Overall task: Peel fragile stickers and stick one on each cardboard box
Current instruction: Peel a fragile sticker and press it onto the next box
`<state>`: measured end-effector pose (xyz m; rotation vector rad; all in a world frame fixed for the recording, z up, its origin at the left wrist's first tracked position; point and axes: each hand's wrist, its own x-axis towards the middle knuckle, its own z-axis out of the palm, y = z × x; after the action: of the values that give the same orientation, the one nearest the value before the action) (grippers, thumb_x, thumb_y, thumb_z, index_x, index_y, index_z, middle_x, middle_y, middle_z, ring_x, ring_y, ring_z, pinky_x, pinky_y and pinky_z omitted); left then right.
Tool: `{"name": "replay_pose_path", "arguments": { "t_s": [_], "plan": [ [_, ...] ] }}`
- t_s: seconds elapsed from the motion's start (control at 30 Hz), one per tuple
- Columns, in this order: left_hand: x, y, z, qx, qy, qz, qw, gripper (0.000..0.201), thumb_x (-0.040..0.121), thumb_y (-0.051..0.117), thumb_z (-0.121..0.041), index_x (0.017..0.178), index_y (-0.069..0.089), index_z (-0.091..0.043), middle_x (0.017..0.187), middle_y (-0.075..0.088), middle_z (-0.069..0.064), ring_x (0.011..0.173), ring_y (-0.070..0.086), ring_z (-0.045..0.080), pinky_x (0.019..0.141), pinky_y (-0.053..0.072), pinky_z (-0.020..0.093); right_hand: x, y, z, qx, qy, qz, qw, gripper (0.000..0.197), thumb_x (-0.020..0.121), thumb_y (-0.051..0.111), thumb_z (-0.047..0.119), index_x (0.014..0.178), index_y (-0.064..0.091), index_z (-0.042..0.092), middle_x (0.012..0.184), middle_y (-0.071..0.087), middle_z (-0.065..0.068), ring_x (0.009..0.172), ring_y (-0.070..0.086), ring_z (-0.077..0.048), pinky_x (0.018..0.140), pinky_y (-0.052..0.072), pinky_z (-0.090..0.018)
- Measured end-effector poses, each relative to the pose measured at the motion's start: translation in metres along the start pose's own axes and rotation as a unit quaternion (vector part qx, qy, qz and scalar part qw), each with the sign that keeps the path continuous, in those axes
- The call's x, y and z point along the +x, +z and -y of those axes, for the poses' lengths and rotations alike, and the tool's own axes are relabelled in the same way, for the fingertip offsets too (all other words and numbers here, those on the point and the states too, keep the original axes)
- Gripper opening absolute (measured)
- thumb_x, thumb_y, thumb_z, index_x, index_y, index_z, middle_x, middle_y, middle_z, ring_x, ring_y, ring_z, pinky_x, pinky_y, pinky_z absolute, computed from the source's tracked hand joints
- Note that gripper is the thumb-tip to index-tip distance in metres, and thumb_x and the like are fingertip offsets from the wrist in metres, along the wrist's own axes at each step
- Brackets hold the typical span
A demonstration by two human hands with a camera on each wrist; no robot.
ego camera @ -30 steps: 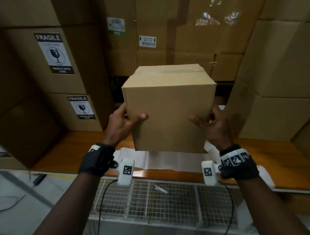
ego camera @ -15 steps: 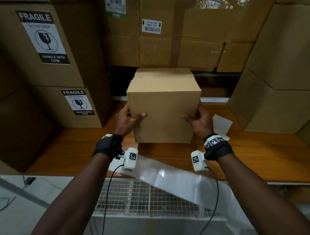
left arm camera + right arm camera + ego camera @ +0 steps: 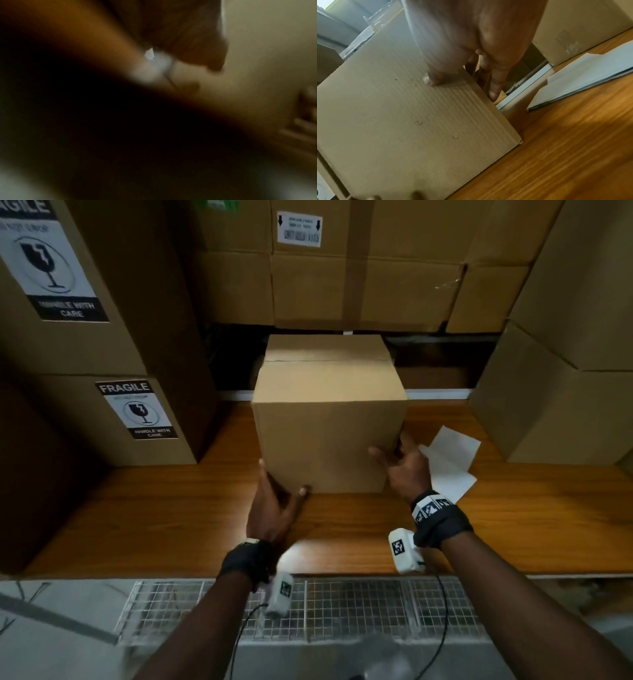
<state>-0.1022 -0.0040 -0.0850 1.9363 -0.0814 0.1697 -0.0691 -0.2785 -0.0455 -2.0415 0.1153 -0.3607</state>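
A plain cardboard box [image 3: 329,433] with no sticker on its front stands on the wooden table [image 3: 171,525]. My left hand [image 3: 277,487] lies against its lower left corner, fingers up the side and thumb at the front bottom edge. My right hand [image 3: 394,450] grips the box's right front corner. In the right wrist view the right hand [image 3: 462,83] has its thumb on the box's [image 3: 402,121] front face and its fingers [image 3: 494,88] down the side. White sheets [image 3: 448,463] lie just right of the box. The left wrist view is blurred.
Stacked boxes on the left carry FRAGILE stickers [image 3: 138,409] [image 3: 51,265]. More plain boxes stand behind [image 3: 359,285] and on the right [image 3: 565,371]. A wire mesh rack [image 3: 359,604] runs below the table's front edge. The white sheets [image 3: 583,81] lie beside my right hand.
The box has come down from the air onto the table and sits further back. My left hand has slid from the upper side down to the lower corner.
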Motion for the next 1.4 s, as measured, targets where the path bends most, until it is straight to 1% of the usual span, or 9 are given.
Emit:
{"name": "replay_pose_path", "arguments": {
  "t_s": [0.17, 0.37, 0.53, 0.7, 0.87, 0.97, 1.07, 1.23, 1.4],
  "plan": [
    [0.006, 0.003, 0.011, 0.002, 0.004, -0.006, 1.000, 0.099, 0.086, 0.066, -0.071, 0.156, -0.001, -0.055, 0.156, 0.045, -0.009, 0.138, 0.050, 0.020, 0.105, 0.048, 0.056, -0.005, 0.003, -0.009, -0.005, -0.013, -0.017, 1.000, 0.072, 0.088, 0.068, 0.054, 0.151, 0.038, 0.034, 0.133, 0.062, -0.004, 0.115, 0.055, -0.016, 0.098, 0.051, -0.039],
    [0.000, 0.006, 0.002, -0.046, -0.023, -0.034, 0.998, 0.084, 0.090, 0.066, -0.065, 0.156, 0.015, -0.054, 0.146, 0.055, -0.010, 0.126, 0.060, 0.013, 0.098, 0.055, 0.048, -0.007, 0.002, -0.013, 0.006, 0.012, -0.005, 1.000, 0.073, 0.082, 0.065, 0.066, 0.143, 0.046, 0.030, 0.129, 0.062, 0.001, 0.118, 0.059, -0.024, 0.097, 0.054, -0.044],
    [0.025, -0.001, 0.006, 0.014, -0.023, -0.049, 0.998, 0.083, 0.085, 0.052, -0.083, 0.155, 0.028, -0.044, 0.145, 0.056, -0.003, 0.122, 0.060, 0.019, 0.095, 0.056, 0.052, -0.004, -0.002, -0.014, 0.008, 0.005, -0.004, 1.000, 0.073, 0.086, 0.066, 0.061, 0.148, 0.042, 0.030, 0.135, 0.061, -0.002, 0.122, 0.058, -0.025, 0.099, 0.053, -0.044],
    [0.043, -0.008, -0.015, -0.003, 0.005, -0.062, 0.998, 0.086, 0.080, 0.051, -0.080, 0.150, 0.043, -0.031, 0.134, 0.052, -0.005, 0.114, 0.056, 0.013, 0.078, 0.047, 0.020, -0.003, -0.003, -0.009, 0.013, 0.005, -0.010, 1.000, 0.072, 0.089, 0.066, 0.056, 0.151, 0.040, 0.031, 0.139, 0.060, -0.003, 0.125, 0.058, -0.026, 0.100, 0.051, -0.040],
    [0.043, -0.011, -0.021, -0.004, 0.013, -0.060, 0.998, 0.088, 0.078, 0.049, -0.079, 0.149, 0.045, -0.028, 0.133, 0.050, -0.004, 0.104, 0.054, 0.004, 0.074, 0.040, 0.014, -0.003, -0.006, -0.007, 0.002, -0.003, -0.007, 1.000, 0.072, 0.090, 0.064, 0.055, 0.153, 0.036, 0.034, 0.140, 0.060, -0.006, 0.127, 0.057, -0.029, 0.101, 0.050, -0.039],
    [0.040, -0.009, -0.022, 0.002, 0.002, -0.070, 0.998, 0.090, 0.079, 0.050, -0.078, 0.152, 0.041, -0.026, 0.135, 0.048, -0.005, 0.113, 0.051, 0.012, 0.077, 0.042, 0.016, -0.005, -0.011, -0.011, -0.001, 0.002, 0.000, 1.000, 0.081, 0.085, 0.061, 0.064, 0.155, 0.032, 0.036, 0.141, 0.059, -0.004, 0.126, 0.058, -0.025, 0.101, 0.053, -0.043],
    [0.033, -0.003, -0.021, 0.014, -0.032, -0.109, 0.993, 0.079, 0.091, 0.058, -0.068, 0.153, 0.038, -0.023, 0.142, 0.046, -0.002, 0.121, 0.049, 0.013, 0.091, 0.048, 0.032, -0.011, -0.019, -0.015, -0.012, 0.021, -0.008, 1.000, 0.080, 0.090, 0.064, 0.054, 0.158, 0.029, 0.029, 0.145, 0.054, -0.003, 0.125, 0.056, -0.019, 0.096, 0.051, -0.036],
    [0.000, 0.019, -0.021, 0.003, -0.086, -0.154, 0.984, 0.049, 0.095, 0.063, -0.049, 0.127, 0.048, -0.015, 0.122, 0.055, 0.003, 0.104, 0.058, 0.018, 0.086, 0.054, 0.034, -0.025, -0.043, -0.033, -0.058, 0.039, -0.065, 0.995, 0.059, 0.095, 0.068, 0.035, 0.148, 0.047, 0.020, 0.134, 0.060, -0.004, 0.116, 0.060, -0.019, 0.094, 0.052, -0.037],
    [-0.032, 0.057, -0.023, 0.010, -0.053, -0.056, 0.997, 0.034, 0.095, 0.060, -0.049, 0.105, 0.055, -0.017, 0.102, 0.061, 0.000, 0.092, 0.060, 0.016, 0.071, 0.044, 0.020, -0.040, -0.077, -0.060, -0.134, 0.071, -0.101, 0.983, 0.046, 0.095, 0.068, 0.037, 0.135, 0.059, 0.015, 0.125, 0.064, -0.004, 0.104, 0.062, -0.021, 0.089, 0.053, -0.041]
  ]
}}
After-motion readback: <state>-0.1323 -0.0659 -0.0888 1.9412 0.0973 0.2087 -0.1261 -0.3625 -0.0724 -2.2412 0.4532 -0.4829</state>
